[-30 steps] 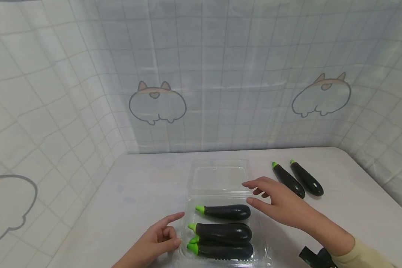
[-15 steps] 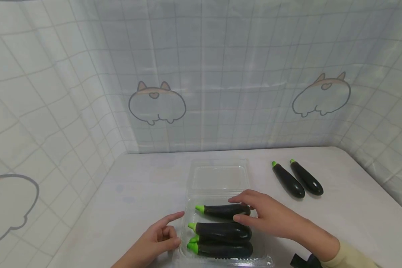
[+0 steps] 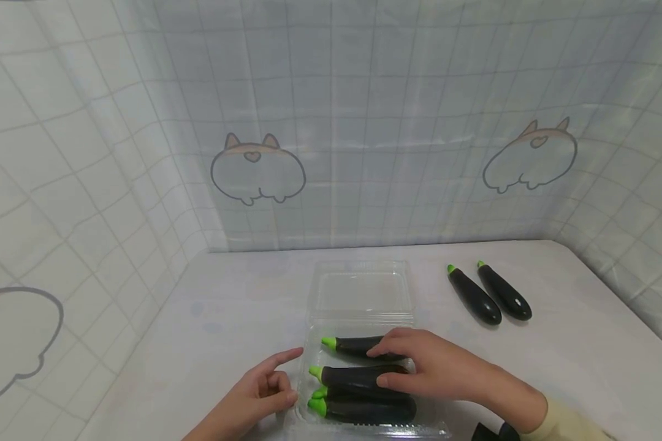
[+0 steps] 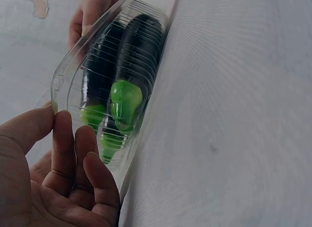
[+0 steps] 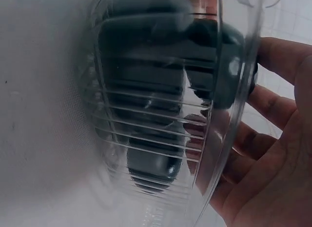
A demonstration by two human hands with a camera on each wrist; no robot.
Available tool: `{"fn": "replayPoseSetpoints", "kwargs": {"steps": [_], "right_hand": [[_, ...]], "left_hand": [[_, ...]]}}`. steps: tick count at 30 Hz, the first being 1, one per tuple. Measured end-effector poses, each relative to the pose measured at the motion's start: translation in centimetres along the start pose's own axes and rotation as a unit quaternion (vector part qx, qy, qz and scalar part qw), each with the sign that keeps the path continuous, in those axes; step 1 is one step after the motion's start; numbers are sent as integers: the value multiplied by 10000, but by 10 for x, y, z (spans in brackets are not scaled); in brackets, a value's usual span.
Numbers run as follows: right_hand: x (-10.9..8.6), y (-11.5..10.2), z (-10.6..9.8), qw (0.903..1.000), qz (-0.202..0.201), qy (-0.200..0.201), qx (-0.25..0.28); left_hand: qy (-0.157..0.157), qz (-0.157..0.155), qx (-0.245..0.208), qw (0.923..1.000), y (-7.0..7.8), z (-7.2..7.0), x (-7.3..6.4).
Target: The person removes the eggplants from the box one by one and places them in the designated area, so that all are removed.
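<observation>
A clear plastic clamshell box [image 3: 427, 410] lies with its lid [image 3: 358, 293] laid back. Inside are several glossy dark eggplants with green stems; a rear eggplant [image 3: 353, 347] lies apart from a stacked front group. The top eggplant [image 3: 347, 376] of that group and a front eggplant [image 3: 364, 411] point their stems left. My left hand [image 3: 262, 392] pinches the left rim between thumb and a finger, index stretched along the side. Over the right ends of the eggplants is my right hand [image 3: 425, 367], bent fingers and thumb spread above the top eggplant; contact is hard to tell.
Two more eggplants lie on the white table [image 3: 243, 294] at the back right: a nearer eggplant [image 3: 475, 297] and an outer eggplant [image 3: 506, 291]. A grid-patterned curtain [image 3: 364, 153] surrounds the table. A black wrist device [image 3: 493, 432] sits by the right sleeve.
My right hand has moved left and toward me, from the box's right rear edge to over the eggplants, its finger spread about the same. The left hand and the eggplants stay put.
</observation>
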State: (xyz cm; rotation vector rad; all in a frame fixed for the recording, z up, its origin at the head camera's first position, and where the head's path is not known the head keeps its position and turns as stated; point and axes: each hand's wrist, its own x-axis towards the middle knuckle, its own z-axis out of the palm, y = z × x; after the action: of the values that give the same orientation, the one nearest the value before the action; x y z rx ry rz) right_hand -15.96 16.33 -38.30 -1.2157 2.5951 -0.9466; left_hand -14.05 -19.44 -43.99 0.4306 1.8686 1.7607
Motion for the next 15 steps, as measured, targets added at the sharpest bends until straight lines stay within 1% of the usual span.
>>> {"fn": "replayPoseSetpoints", "kwargs": {"steps": [7,15], "right_hand": [[2,1,2,9994,6,-227,243],[3,1,0,9985,138,-425,328]], "left_hand": [[14,-5,9,10000,0,0,0],[18,14,73,10000,-2,-1,0]]}}
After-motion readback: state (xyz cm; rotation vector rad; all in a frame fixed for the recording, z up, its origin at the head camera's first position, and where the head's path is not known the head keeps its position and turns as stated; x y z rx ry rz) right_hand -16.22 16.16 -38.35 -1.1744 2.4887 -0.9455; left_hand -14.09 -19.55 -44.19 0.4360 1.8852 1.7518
